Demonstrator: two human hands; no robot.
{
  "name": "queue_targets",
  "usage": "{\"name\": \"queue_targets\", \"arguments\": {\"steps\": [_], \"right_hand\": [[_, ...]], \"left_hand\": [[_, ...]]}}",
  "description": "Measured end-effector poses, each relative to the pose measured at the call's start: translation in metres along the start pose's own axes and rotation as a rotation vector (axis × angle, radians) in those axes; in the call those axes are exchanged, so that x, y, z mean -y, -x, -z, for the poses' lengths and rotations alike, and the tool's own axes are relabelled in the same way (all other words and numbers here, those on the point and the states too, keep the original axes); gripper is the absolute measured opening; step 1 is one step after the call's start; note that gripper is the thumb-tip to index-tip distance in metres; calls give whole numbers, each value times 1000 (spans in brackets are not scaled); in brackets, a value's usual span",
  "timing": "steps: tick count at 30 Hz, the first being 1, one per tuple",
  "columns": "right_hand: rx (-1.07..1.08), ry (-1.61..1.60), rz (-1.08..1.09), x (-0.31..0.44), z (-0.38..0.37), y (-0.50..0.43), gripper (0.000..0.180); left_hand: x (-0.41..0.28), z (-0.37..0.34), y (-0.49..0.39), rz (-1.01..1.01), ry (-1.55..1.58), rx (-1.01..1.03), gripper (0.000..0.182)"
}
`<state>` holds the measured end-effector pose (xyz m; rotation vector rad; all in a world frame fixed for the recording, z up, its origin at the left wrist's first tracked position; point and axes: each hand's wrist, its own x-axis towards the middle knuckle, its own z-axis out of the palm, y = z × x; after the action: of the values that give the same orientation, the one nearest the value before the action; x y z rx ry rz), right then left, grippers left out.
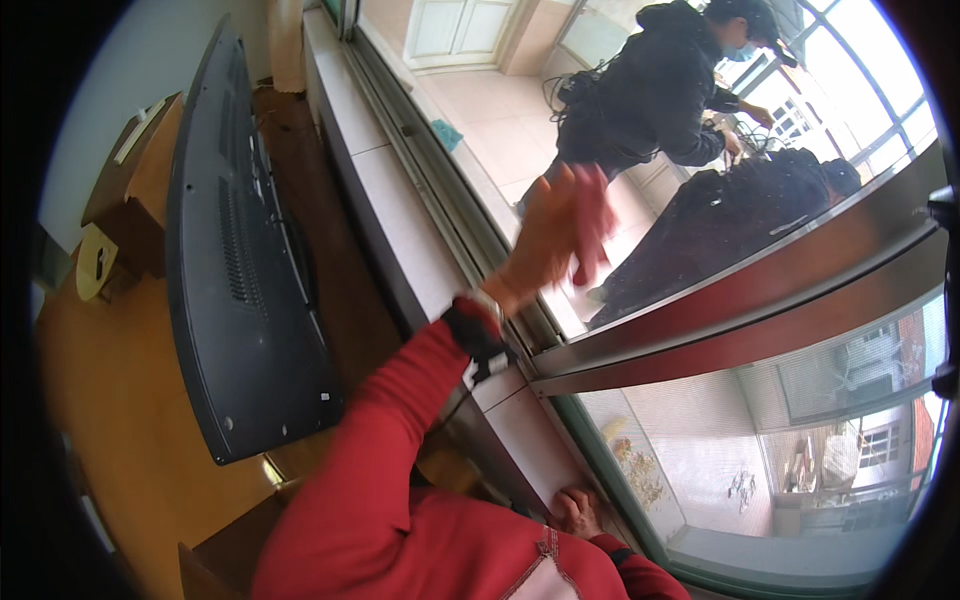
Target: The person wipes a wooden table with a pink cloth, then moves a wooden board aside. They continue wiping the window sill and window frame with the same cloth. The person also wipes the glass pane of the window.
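Observation:
At the sliding window, my left hand (536,236) is raised with its palm side toward the glass, blurred by motion. A pink cloth (592,225) appears to be in it, against the pane. A dark band circles the wrist over my red sleeve. Low in the view, my right hand (577,512) rests on the tiled window sill (506,420), its fingers curled at the edge. The metal window frame (712,315) crosses between the clear pane and a screened part.
A large flat television (255,285) stands left of the sill, its back toward me. Beyond the glass, a person in dark clothes (645,97) handles cables beside another dark-clad person (720,210). Wooden furniture (131,165) stands at far left.

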<state>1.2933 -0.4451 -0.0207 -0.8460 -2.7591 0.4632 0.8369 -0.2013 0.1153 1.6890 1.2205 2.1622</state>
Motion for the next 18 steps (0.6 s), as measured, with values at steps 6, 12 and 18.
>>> {"name": "queue_targets", "arguments": {"steps": [6, 12, 18], "right_hand": [[-13, -25, -6, -5, -6, 3, 58], [39, -8, -74, -2, -2, 8, 58], [4, 45, -45, -5, -6, 8, 57]], "left_hand": [[63, 51, -31, 381, 51, -627, 9], [50, -25, 70, 345, 32, -523, 24], [199, 118, -37, 471, -549, -658, 21]]}}
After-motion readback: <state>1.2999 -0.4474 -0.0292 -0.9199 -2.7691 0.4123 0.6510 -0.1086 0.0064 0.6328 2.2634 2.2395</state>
